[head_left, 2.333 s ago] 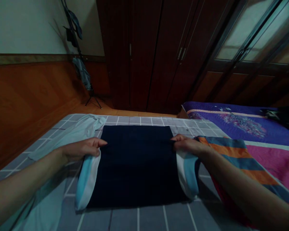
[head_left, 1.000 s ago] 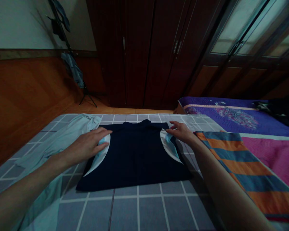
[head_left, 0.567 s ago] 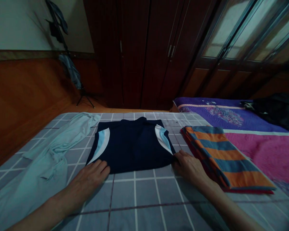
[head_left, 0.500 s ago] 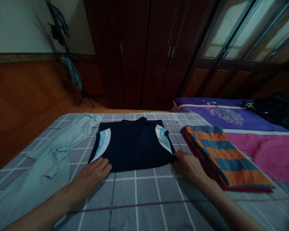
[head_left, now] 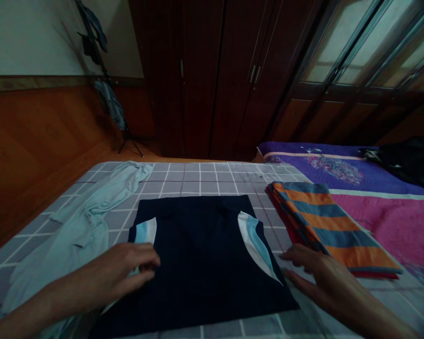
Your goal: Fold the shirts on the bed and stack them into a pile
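Navy shirt (head_left: 201,263) lies flat on the grey checked mattress (head_left: 198,176), long axis running away from the person, its lower-left corner hidden. Left hand (head_left: 127,268) curls over its pale blue panel, any grip hard to make out. Right hand (head_left: 320,273) spreads wide just beside its right edge, near the folded striped blanket (head_left: 325,226). Crumpled pale blue cloth (head_left: 67,230) lies along the mattress's left edge.

The navy shirt (head_left: 201,263) now lies spread longer.

The right hand (head_left: 321,278) has a narrow mattress strip (head_left: 263,212) between the navy shirt (head_left: 205,263) and the folded striped cloth (head_left: 325,221).
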Demonstrator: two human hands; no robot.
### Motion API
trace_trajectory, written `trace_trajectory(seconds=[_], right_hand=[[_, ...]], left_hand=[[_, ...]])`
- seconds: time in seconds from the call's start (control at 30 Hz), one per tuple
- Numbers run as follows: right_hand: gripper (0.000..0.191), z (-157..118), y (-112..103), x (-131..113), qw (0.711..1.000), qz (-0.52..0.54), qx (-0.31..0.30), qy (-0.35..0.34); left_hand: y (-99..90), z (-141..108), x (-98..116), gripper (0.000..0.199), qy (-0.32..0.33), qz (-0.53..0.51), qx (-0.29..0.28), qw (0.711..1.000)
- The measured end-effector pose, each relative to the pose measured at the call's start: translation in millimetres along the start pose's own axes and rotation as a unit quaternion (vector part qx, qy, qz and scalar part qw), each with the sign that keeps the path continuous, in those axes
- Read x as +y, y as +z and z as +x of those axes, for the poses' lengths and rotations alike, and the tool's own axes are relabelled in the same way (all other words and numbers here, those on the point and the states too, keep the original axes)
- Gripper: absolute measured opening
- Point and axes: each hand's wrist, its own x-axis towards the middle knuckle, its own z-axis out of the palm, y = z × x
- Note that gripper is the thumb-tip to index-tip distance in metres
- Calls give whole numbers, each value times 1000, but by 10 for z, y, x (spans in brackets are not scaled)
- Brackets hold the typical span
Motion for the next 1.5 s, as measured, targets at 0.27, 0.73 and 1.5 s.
trace_trajectory(seconds=[0.27,0.73,1.5], right_hand=[[46,1373,28,-379,1000,-14,19,9],[26,1829,495,-521,993,74,-83,38],[11,1822,788,-321,820,563,-81,-70]], left_hand=[[-187,1254,-539,45,-155,28,197,968],[139,1472,-537,29,-139,-123,189,964],[69,1351,-438,16,-37,-407,80,909]])
